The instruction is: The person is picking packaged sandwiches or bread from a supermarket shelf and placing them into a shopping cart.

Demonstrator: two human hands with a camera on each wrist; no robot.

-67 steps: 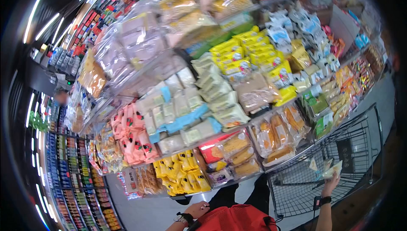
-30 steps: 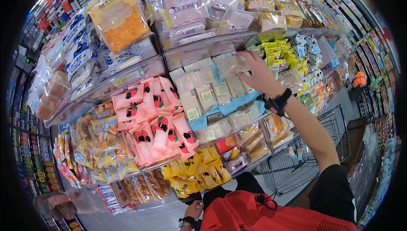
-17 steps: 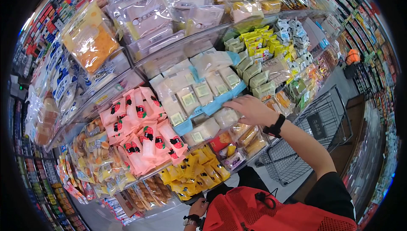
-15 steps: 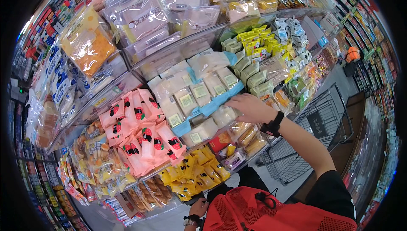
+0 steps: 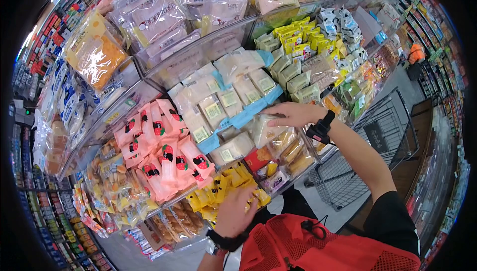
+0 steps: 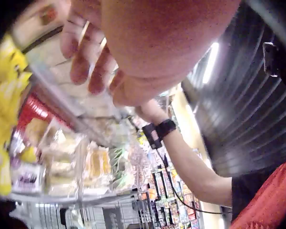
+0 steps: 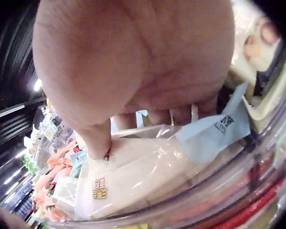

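Just brought the left hand (image 5: pixel 236 211) up from below the display to the shiny yellow plastic packets (image 5: pixel 213 191) at the near edge, fingers extended and spaced apart, gripping nothing visible; cannot tell whether touching the packets. With the right hand (image 5: pixel 296 115), now pinching a white, block-shaped package in clear wrap with a light blue end (image 7: pixel 133 171) between thumb and fingers. Has tipped that package up from lying flat, to a slant just behind the clear plastic bin rim (image 7: pixel 205 198), right of another pale wrapped block (image 5: pixel 233 147) and nearer than the light blue wrapper ends (image 5: pixel 253 112) of the row beyond. Judging by the slant and the pinch, seems loosened from its place but not clear of the bin. Farther right, well apart from the package, see the dark wire shopping cart (image 5: pixel 385 146).
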